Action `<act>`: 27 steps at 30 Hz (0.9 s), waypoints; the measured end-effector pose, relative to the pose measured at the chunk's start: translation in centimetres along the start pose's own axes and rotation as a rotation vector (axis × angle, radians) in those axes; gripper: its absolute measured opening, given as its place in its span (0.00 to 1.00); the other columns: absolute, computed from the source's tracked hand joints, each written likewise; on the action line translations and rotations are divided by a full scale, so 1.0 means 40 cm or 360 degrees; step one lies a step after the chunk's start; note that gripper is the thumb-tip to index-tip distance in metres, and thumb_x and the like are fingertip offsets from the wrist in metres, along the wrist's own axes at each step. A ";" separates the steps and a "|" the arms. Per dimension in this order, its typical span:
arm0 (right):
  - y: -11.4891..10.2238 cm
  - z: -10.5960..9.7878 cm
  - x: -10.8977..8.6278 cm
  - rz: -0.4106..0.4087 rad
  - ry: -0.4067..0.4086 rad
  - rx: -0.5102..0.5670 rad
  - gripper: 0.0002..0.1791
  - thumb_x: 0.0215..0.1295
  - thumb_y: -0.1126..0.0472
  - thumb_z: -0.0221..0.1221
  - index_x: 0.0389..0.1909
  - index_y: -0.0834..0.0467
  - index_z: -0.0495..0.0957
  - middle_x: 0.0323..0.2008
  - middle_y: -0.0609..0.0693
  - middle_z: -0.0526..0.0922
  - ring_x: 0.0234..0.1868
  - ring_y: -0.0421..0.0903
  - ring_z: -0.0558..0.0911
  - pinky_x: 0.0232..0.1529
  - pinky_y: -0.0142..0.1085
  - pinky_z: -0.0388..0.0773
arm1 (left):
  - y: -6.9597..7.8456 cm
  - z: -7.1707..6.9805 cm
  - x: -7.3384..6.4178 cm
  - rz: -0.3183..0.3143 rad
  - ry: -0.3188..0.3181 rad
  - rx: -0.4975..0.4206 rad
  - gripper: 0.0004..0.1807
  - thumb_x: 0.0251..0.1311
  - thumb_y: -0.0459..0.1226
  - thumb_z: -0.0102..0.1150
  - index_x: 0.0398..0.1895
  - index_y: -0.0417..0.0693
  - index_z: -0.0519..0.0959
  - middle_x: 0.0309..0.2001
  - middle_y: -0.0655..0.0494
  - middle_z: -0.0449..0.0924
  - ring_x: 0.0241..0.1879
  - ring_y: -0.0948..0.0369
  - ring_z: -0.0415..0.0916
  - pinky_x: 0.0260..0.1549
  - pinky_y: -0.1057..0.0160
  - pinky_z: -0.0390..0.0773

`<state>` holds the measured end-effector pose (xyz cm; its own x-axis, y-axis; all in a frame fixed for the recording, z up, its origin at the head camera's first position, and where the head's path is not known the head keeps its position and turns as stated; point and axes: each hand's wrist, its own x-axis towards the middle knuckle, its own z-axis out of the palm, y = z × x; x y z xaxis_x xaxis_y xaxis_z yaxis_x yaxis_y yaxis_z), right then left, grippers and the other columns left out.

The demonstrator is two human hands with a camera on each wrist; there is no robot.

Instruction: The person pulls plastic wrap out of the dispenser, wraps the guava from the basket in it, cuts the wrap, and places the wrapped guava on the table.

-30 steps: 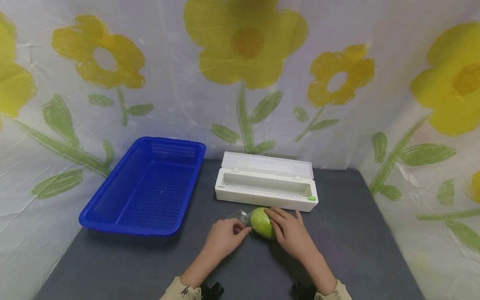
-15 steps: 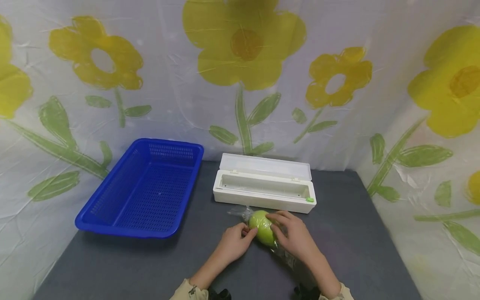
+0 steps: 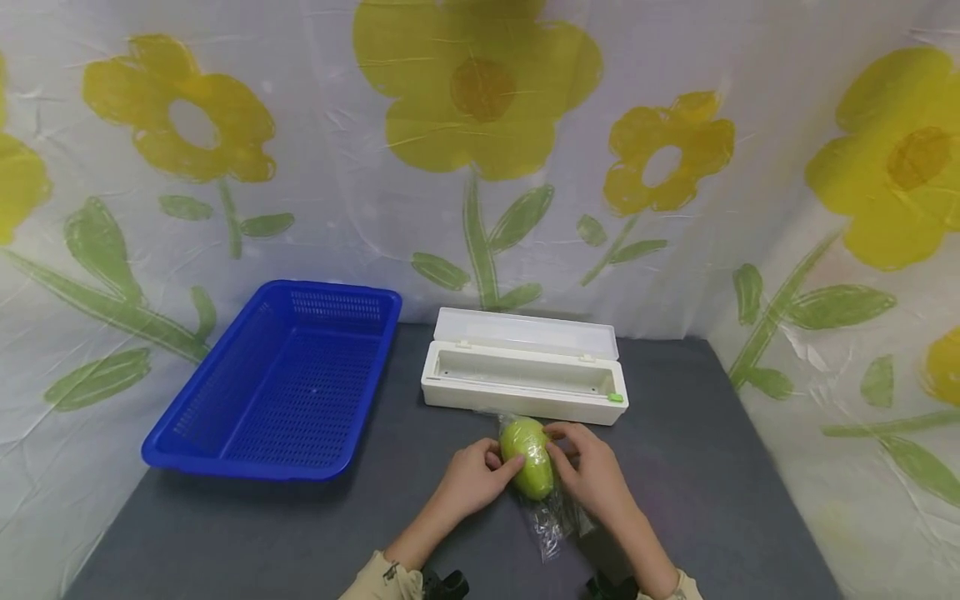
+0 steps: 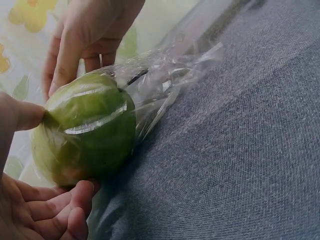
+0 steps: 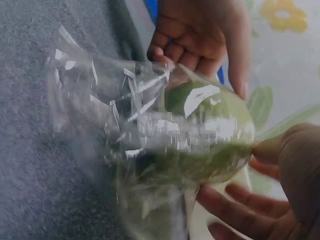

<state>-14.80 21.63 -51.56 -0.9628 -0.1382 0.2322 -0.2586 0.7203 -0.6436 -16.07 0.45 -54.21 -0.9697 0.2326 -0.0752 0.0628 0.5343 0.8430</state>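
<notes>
A green pear [image 3: 527, 454] in clear plastic film is held between both hands, near the middle of the grey table. My left hand [image 3: 471, 477] grips its left side, thumb on top and fingers beneath. On the opposite side, my right hand [image 3: 588, 468] holds it with thumb and fingertips. Loose film [image 3: 546, 523] trails from the narrow end toward me. In the left wrist view the pear's dark stem [image 4: 136, 77] shows through the wrap [image 4: 172, 75]. The right wrist view shows a wide crumpled sheet of film [image 5: 100, 100] spreading from the pear [image 5: 215, 120].
Just behind the hands stands a long white film dispenser box [image 3: 517, 402], its lid [image 3: 525, 332] raised, with a green slider [image 3: 615, 398] at the right end. To the left lies a blue plastic basket [image 3: 360, 396]. A flower-printed curtain [image 3: 315, 208] hangs behind the table.
The pear has turned so its narrow end and film tail point toward me. My left hand has shifted from the film at the left end onto the pear; the right stays at its right side.
</notes>
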 end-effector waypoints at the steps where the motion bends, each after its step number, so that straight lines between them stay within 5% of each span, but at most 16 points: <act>1: 0.001 0.001 -0.001 0.0041 -0.0025 0.0033 0.16 0.73 0.63 0.67 0.59 0.56 0.85 0.50 0.53 0.88 0.40 0.49 0.90 0.38 0.39 0.87 | 0.000 0.000 -0.001 -0.0002 0.0004 0.0004 0.33 0.70 0.57 0.65 0.55 0.32 0.83 0.33 0.54 0.85 0.29 0.61 0.79 0.30 0.58 0.79; 8: -0.001 0.012 -0.009 0.0262 -0.0144 0.0195 0.18 0.76 0.56 0.64 0.62 0.58 0.83 0.51 0.55 0.89 0.40 0.47 0.91 0.39 0.40 0.87 | -0.002 -0.011 -0.007 -0.0013 -0.0010 0.0015 0.31 0.69 0.56 0.65 0.52 0.34 0.84 0.30 0.58 0.82 0.24 0.64 0.75 0.25 0.63 0.74; 20: -0.048 0.055 -0.052 0.0213 -0.0179 0.0354 0.14 0.73 0.59 0.67 0.54 0.59 0.82 0.44 0.53 0.87 0.36 0.44 0.90 0.35 0.31 0.84 | -0.025 -0.085 -0.059 0.0011 -0.0131 0.0126 0.31 0.66 0.55 0.68 0.53 0.34 0.84 0.29 0.59 0.78 0.26 0.64 0.72 0.26 0.63 0.72; 27: -0.053 0.074 -0.048 0.0290 -0.0172 0.0470 0.14 0.71 0.57 0.69 0.52 0.59 0.82 0.43 0.52 0.86 0.35 0.41 0.87 0.35 0.32 0.83 | -0.055 -0.110 -0.053 0.0026 -0.0208 0.0086 0.31 0.68 0.57 0.67 0.55 0.37 0.85 0.35 0.57 0.86 0.32 0.62 0.79 0.32 0.59 0.79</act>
<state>-12.64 18.37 -52.78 -0.9938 -0.1079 0.0260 -0.0782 0.5145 -0.8539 -15.20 -4.81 -53.55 -0.9296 0.3436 -0.1336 0.0943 0.5719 0.8149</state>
